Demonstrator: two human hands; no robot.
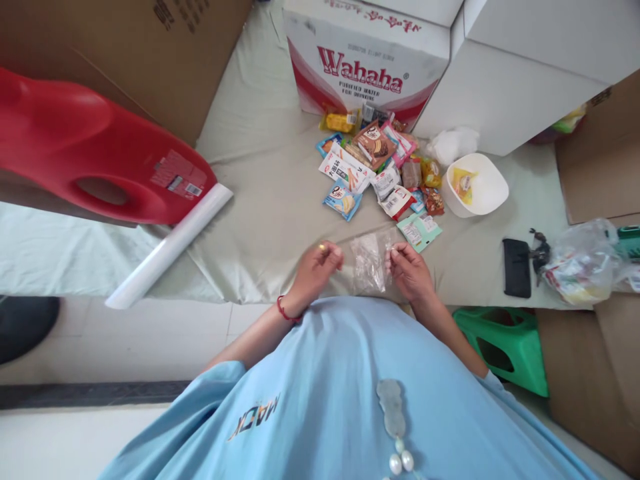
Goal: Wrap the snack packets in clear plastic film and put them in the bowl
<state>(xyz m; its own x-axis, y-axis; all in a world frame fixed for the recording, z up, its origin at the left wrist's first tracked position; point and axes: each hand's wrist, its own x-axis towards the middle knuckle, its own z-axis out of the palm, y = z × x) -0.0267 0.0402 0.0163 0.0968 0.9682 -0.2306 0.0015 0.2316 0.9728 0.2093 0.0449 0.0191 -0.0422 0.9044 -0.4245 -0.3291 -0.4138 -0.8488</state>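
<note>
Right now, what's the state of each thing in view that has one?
clear bag: held up between both hands, crumpled, looks empty
left hand: pinching the bag's left edge
right hand: pinching the bag's right edge
white bowl: upright, one yellow packet inside
snack packets: loose pile on the sheet
white roll: rolled up, lying flat
black wallet: shut, lying flat

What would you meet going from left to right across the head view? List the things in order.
red plastic item → white roll → left hand → clear plastic bag → right hand → white bowl → black pouch → filled plastic bag. The snack pile is left out: it overlaps the hands.
</note>
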